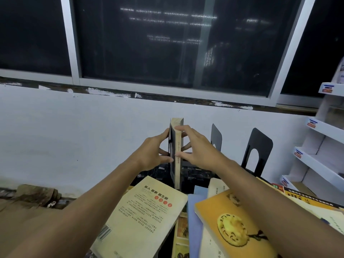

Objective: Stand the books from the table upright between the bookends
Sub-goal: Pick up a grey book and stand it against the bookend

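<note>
An upright book [178,164] with a dark cover and cream page edges stands at the back of the table, near the wall. My left hand [153,154] holds its left face, where a thin black plate sits flush against the cover. My right hand [198,148] grips its right side, with the thumb on the near edge and the fingers wrapped behind. Two black bookends [216,135] [258,146] stand to its right. Lying flat in front are a cream book [147,215], an orange book [230,226] and a blue book [194,211].
A white tiered display shelf [320,148] stands at the right edge. More flat books [314,199] lie at the far right. The white wall and a dark window rise just behind the table. A brown rag [37,194] lies at the left.
</note>
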